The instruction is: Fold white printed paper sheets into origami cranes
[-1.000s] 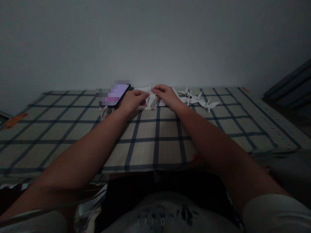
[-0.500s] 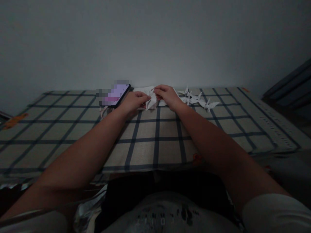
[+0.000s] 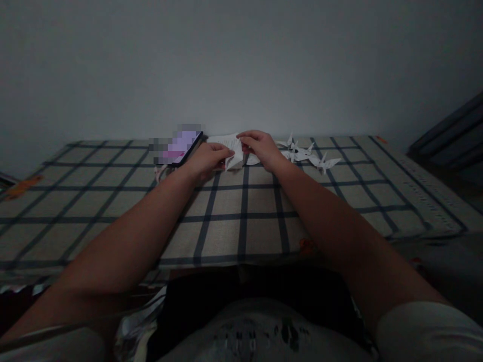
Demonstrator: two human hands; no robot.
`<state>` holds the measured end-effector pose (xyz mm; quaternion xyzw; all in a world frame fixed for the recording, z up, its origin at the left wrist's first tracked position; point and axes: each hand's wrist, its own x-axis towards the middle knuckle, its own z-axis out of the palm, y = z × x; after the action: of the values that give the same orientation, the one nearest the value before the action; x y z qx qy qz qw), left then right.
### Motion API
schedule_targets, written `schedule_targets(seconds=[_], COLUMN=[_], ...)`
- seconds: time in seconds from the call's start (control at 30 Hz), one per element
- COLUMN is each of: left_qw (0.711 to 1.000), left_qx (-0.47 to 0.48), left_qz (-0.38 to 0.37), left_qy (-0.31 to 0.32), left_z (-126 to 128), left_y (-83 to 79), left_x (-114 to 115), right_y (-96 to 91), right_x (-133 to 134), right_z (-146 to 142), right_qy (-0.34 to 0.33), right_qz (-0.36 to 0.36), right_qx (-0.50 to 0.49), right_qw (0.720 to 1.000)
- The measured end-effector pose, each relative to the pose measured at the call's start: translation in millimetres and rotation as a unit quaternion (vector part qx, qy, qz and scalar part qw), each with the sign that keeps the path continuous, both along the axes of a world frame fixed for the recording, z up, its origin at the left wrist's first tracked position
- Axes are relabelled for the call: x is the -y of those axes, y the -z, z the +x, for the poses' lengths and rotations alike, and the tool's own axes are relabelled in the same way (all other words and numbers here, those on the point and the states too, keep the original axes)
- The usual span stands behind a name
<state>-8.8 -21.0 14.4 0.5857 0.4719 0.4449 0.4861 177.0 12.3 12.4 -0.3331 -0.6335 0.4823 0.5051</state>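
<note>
Folded paper: a small white piece [image 3: 236, 160] stands between two hands near the far edge of the table, its near end coming to a point.
Left hand: thumb and fingers [image 3: 207, 157] pinch the paper's left side.
Right hand: fingertips [image 3: 261, 150] nip its upper right corner, the wrist arched above the table.
Paper's folds: the light is dim and the piece small, so I cannot tell how many layers each pinch takes in; if only one is caught, the others could slip and a crease could land crooked.
Thin paper: uneven pulling between the two hands could tear it at a corner or crumple its point.
Printed sheet: lying flat just behind the folded piece, this white page [image 3: 222, 140] could be dragged along if the fingers catch its edge.
Paper birds: a cluster of white folded birds [image 3: 301, 153] sits beside the right hand, farther right; a sideways sweep of that hand could bend their wings or knock them over.
Phone: its lit screen [image 3: 181, 146] leans just beyond the left wrist; a bump from that wrist might shift it.
Checked cloth: the tablecloth [image 3: 260, 236] could ruck under a dragging forearm, jogging everything on it.
</note>
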Motion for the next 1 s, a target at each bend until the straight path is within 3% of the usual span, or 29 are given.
schedule_targets(seconds=[0.3,0.57,1.0], left_qw=[0.999,1.0,0.999], left_qx=[0.01,-0.001,-0.023], left_qz=[0.028,0.027,0.038], left_qy=[-0.034,-0.008,-0.021], left_z=[3.2,4.2,4.8], left_y=[0.7,1.7,1.3], left_x=[4.5,6.0,6.0], right_y=[-3.0,3.0,2.2], right_x=[2.6,2.0,1.0], right_z=[0.9,0.0,-2.4], right_qy=[0.006,0.013,-0.001], right_qz=[-0.002,0.047,0.029], right_qx=[0.009,0.048,0.021], right_qw=[1.0,0.998,0.999])
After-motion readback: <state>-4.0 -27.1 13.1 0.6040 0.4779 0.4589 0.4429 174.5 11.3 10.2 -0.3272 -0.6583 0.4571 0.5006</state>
